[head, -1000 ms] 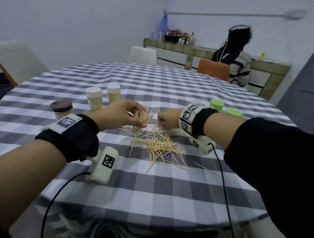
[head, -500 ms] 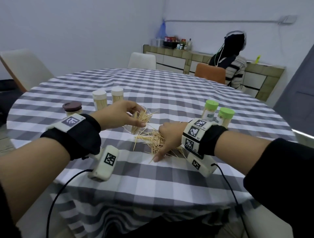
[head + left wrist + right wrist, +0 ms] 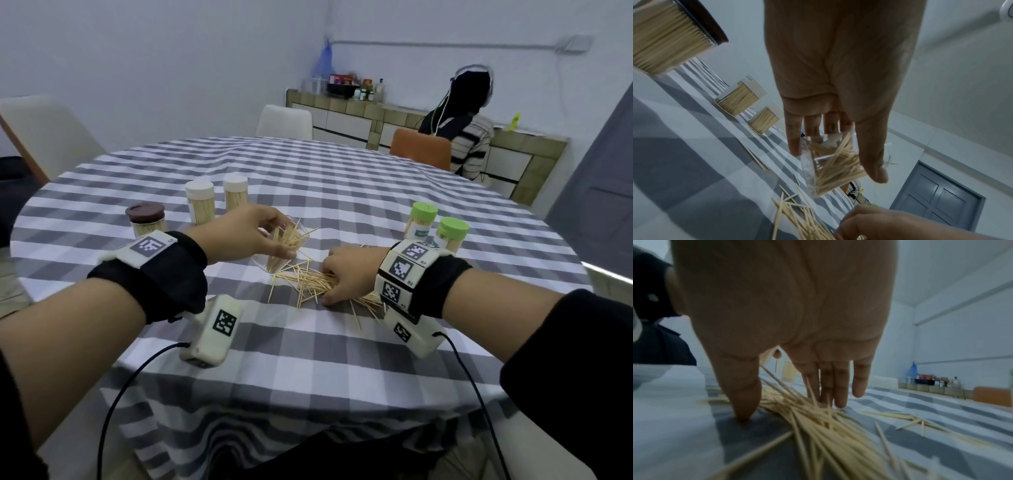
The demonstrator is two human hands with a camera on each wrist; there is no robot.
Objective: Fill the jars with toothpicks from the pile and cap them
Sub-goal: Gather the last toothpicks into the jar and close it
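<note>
Gathering loose pale wooden toothpicks from the scattered pile on the round worktop with the grey-and-white checked cloth: right hand spread over the near side of the pile, thumb tip pressed to the cloth, straight fingers raking among the sticks, nothing yet pinched or lifted. Left hand clasped round the small clear plastic jar, thumb on one wall and fingers on the other, jar tilted with its open mouth toward the pile and already part-filled with crossed, untidy toothpicks, some poking out past the rim. Jar just beside the pile's far-left edge, so only a short carry leftward and slightly away from the right hand. Most sticks under the right palm lying roughly along the left-right line, hence probably needing a turn to go in end-first. Standing capped and full: one brown-lidded jar and two white-lidded jars at the left, two green-lidded jars at the right. Seated farther back, a person in a striped top.
</note>
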